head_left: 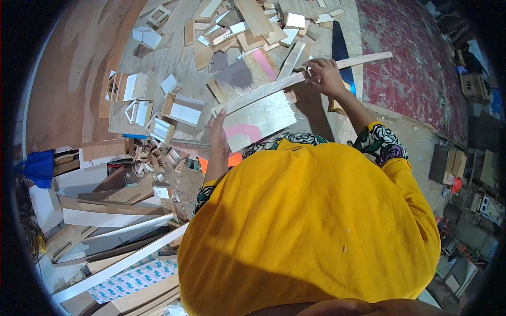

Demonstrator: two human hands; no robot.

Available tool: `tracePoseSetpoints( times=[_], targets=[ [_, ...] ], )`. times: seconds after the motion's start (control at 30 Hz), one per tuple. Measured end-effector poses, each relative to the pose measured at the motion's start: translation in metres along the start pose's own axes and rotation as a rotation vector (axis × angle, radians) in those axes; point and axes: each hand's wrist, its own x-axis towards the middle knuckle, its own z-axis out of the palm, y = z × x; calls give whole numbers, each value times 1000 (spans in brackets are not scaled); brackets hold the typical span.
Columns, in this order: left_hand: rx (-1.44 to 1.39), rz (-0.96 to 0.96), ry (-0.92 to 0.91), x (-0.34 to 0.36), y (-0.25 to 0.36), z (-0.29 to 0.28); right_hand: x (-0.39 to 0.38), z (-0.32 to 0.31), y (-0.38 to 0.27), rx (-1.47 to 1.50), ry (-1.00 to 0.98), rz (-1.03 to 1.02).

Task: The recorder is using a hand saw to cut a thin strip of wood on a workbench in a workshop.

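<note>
A long pale wooden strip (258, 95) slants up to the right across the workbench. My left hand (217, 133) is closed around its lower left end, thumb uppermost. My right hand (325, 78) grips the strip farther along with bent fingers, and the strip's far end juts out beyond it. Just under the strip lies a pale board (269, 118) with a pink curved mark and a ragged right edge. My left hand is right beside this board's left edge; whether it touches the board I cannot tell. Behind the strip is another board (237, 76), painted grey and pink.
Wood offcuts (255, 18) are heaped at the back of the bench. Small open wooden boxes (187, 108) stand to the left. Long planks and scraps (116, 216) are piled at lower left. A dark blade-like piece (341, 45) lies right of the heap, before a worn red surface (406, 68).
</note>
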Motion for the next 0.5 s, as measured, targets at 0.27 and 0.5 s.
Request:
tracePoseSetpoints(
  times=[0.27, 0.5],
  targets=[
    [-103, 42, 175, -10, 4, 17, 24, -12, -12, 51, 78, -109],
    [-163, 8, 88, -9, 10, 18, 51, -5, -28, -192, -7, -276]
  ],
)
